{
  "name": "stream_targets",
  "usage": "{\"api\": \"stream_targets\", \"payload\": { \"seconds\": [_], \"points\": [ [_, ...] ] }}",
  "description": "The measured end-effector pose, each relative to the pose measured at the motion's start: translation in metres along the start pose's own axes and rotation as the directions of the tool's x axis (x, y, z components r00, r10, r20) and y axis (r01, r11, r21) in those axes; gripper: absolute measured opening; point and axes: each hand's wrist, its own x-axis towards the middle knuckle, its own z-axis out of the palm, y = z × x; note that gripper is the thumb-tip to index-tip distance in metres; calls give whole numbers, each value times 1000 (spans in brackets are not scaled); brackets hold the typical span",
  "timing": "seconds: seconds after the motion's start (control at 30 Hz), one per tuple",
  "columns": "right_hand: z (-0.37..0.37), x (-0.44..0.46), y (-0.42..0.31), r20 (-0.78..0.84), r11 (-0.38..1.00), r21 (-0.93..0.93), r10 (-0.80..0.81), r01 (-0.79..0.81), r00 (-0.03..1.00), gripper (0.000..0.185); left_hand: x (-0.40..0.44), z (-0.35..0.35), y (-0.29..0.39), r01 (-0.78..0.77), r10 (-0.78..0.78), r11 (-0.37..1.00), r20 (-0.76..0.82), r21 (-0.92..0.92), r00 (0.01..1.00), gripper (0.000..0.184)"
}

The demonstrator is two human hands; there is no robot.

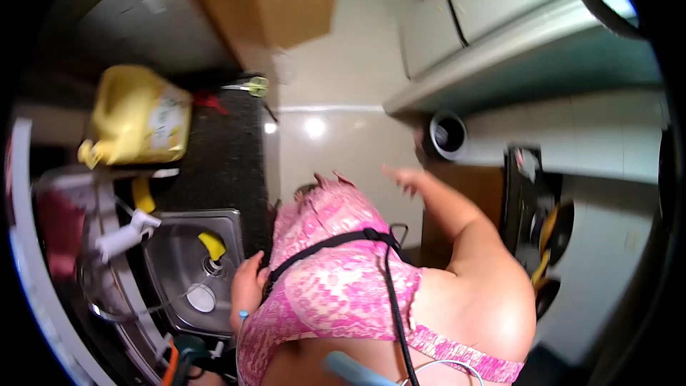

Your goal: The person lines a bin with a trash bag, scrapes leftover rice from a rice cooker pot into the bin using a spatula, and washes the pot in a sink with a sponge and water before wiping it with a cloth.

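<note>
My right hand (pixel 406 179) reaches forward over the floor with its fingers stretched out and apart, holding nothing. A dark round bin or pot with a pale rim (pixel 446 136) is the nearest thing ahead of it. My left hand (pixel 249 284) hangs by my pink patterned garment (pixel 336 286), close to the front edge of the steel sink (pixel 232 225). Its fingers are loosely apart and I see nothing in them. Inside the sink lie a yellow piece (pixel 211 245) and a white round item (pixel 201 299), near the drain.
On the dark counter (pixel 225 146) to the left stand a large yellow jug (pixel 143 118) and green-handled scissors (pixel 256 86). A cardboard box (pixel 300 0) is ahead on the pale floor (pixel 332 82). To the right, a black stove (pixel 529 179) and pans (pixel 561 229) line the wall.
</note>
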Motion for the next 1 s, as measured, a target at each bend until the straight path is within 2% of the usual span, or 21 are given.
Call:
{"api": "stream_targets", "payload": {
  "seconds": [0.07,0.1,0.13,0.17,0.2,0.23,0.3,0.33,0.37,0.43,0.47,0.5,0.57,0.6,0.63,0.7,0.73,0.83,0.9,0.97,1.0],
  "points": [
    [65,-13,-58,335,990,73,87,-118,938,109,-5,20,-19,4,-8,996,-44,-94,999,36],
    [82,-32,-88,395,983,-27,-157,183,905,101,-8,29,-25,-2,-10,991,-85,-133,996,36],
    [98,-50,-116,430,876,-96,-392,473,813,94,-10,28,-23,-7,-2,994,-85,-112,996,37],
    [102,3,-124,372,788,-192,-494,585,786,89,-13,28,-19,-9,3,996,-70,-91,998,37],
    [92,-87,-188,256,850,-473,-117,231,959,84,-14,30,-18,22,-30,996,-99,-84,995,38],
    [84,-127,-222,398,775,-486,-216,405,891,76,-15,35,-17,48,-55,996,-96,-77,994,39],
    [80,-208,-290,672,505,-128,-589,854,449,60,-19,38,-18,84,-94,993,-138,-82,986,40],
    [88,-275,-322,672,256,-49,-707,965,222,38,-18,45,-23,92,-111,989,-175,-113,978,40],
    [95,-325,-352,696,-138,-3,-711,990,-97,25,-19,51,-27,94,-122,985,-207,-142,971,40],
    [108,-401,-398,634,-509,-42,-678,860,-371,23,-25,60,-32,85,-139,973,-255,-213,957,41],
    [117,-428,-420,570,-580,-87,-696,810,-437,26,-27,61,-29,75,-151,960,-275,-270,949,43],
    [128,-451,-443,501,-490,-22,-759,871,-415,30,-31,62,-23,73,-158,957,-293,-280,943,43],
    [151,-483,-509,516,-608,6,-678,794,-523,39,-43,56,-3,154,-254,946,-357,-286,899,44],
    [163,-495,-536,498,-672,-139,-683,727,-535,46,-47,61,-6,52,-117,985,-410,-166,904,44],
    [175,-500,-560,477,-711,-281,-686,644,-549,54,-51,64,-2,60,-130,983,-422,-175,897,44],
    [191,-501,-608,582,-641,-320,-714,698,-389,58,-57,65,6,335,-463,856,-292,-394,837,41],
    [196,-497,-628,645,-632,-326,-692,703,-323,61,-59,79,1,319,-456,872,-379,-372,805,39],
    [212,-497,-638,747,-600,-447,-659,663,-93,74,-72,77,18,417,-624,748,-333,-516,707,38],
    [219,-488,-653,774,-614,-376,-620,694,-128,75,-79,87,19,411,-654,722,-355,-556,668,38],
    [214,-491,-665,765,-525,-326,-635,786,-106,75,-89,100,18,405,-681,699,-377,-589,628,38],
    [212,-486,-659,672,-409,-187,-716,893,-187,70,-93,108,18,340,-671,708,-440,-619,597,37]
  ]
}}
